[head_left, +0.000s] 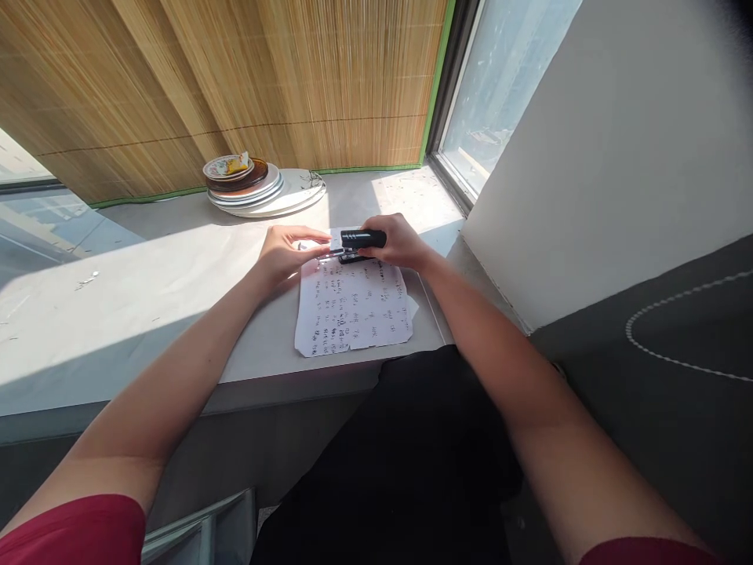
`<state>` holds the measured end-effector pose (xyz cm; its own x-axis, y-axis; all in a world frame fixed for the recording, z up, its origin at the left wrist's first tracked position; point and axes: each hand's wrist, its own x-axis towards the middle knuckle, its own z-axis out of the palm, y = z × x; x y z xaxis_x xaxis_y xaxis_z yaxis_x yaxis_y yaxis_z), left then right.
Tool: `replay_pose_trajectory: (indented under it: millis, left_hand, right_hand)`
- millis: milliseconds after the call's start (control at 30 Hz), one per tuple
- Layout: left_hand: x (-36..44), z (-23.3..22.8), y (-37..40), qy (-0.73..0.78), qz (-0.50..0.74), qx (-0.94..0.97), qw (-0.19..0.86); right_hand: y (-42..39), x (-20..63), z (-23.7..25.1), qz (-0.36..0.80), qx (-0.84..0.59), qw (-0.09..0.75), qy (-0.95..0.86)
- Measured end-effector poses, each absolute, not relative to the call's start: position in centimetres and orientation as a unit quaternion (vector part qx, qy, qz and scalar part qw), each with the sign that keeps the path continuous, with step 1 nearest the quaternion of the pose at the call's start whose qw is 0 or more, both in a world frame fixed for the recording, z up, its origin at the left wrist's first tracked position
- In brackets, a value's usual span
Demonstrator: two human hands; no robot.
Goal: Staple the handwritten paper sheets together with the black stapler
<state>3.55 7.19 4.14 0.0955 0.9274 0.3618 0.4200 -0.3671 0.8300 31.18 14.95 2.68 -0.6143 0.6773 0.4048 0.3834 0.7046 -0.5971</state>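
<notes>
A black stapler (363, 238) is in my right hand (398, 240), whose fingers wrap round its right end. A thin shiny metal part (335, 253) sticks out from the stapler's left side. My left hand (288, 253) is closed on the outer end of that part, thumb and fingers pinching from the left. Beneath both hands lie sheets of white paper (358, 314) covered in handwriting, their lower edges uneven. The stapler and hands hide the upper part of the sheets. Whether staples sit inside the stapler is too small to tell.
The papers rest on a pale windowsill (176, 314) near its front edge. Behind my left hand, a stack of plates (247, 192) stands against a bamboo blind (264, 78). A white wall (588, 157) and window frame (450, 169) bound the right side.
</notes>
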Motion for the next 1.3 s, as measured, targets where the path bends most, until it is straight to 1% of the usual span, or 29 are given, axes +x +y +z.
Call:
replay_pose_trajectory:
  millis: [200, 600, 900, 1300]
  left_hand:
    - [4.2, 4.5, 6.4, 0.515, 0.423, 0.704, 0.245]
    - [4.1, 4.6, 6.6, 0.504, 0.369, 0.758, 0.189]
    - [4.4, 5.1, 6.4, 0.495, 0.420, 0.729, 0.217]
    - [3.4, 5.0, 6.7, 0.501, 0.426, 0.732, 0.176]
  right_hand:
    - [14.9, 31.3, 2.9, 0.231, -0.299, 0.323, -0.868]
    - [14.8, 31.3, 3.1, 0.226, -0.291, 0.333, -0.868]
    - [14.4, 31.7, 3.8, 0.238, -0.317, 0.337, -0.854]
    - [14.7, 32.6, 3.9, 0.263, -0.326, 0.364, -0.832]
